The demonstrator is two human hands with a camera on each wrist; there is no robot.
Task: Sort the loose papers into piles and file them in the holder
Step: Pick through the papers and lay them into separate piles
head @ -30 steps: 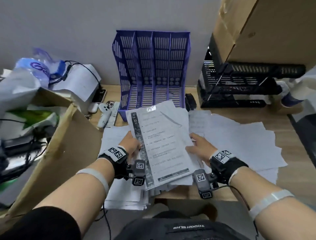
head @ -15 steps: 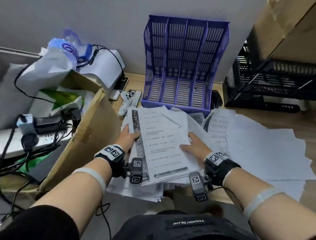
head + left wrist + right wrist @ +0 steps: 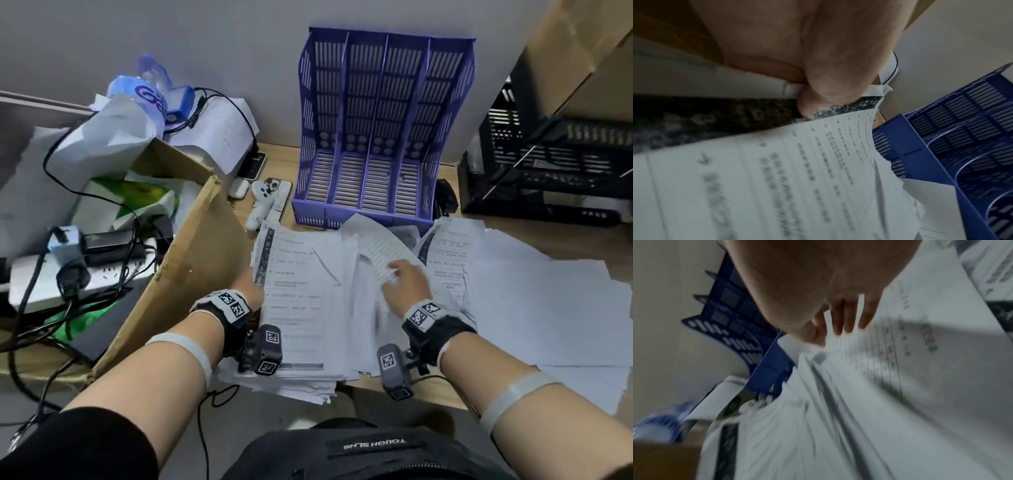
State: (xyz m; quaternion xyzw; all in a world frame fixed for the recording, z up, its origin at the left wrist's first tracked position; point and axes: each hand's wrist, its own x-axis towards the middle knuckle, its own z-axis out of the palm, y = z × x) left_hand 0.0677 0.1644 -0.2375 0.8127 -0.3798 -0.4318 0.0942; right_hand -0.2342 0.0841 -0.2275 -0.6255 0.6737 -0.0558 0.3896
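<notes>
A stack of printed papers with a dark strip down its left side lies at the desk's front edge. My left hand grips its left edge; in the left wrist view the thumb pinches the stack. My right hand lies on a curled lined sheet right of the stack, with fingers straight on the lined sheet; that view is blurred. The purple holder stands empty against the wall behind the papers. More loose sheets spread across the desk to the right.
An open cardboard box crowds the left, with bags, a power strip and cables beyond it. A white controller and a phone lie left of the holder. A black wire rack stands at right.
My right hand has let go of the stack's right edge and moved up and right onto the lined sheet. The left hand keeps its grip. The stack has sunk lower toward the desk.
</notes>
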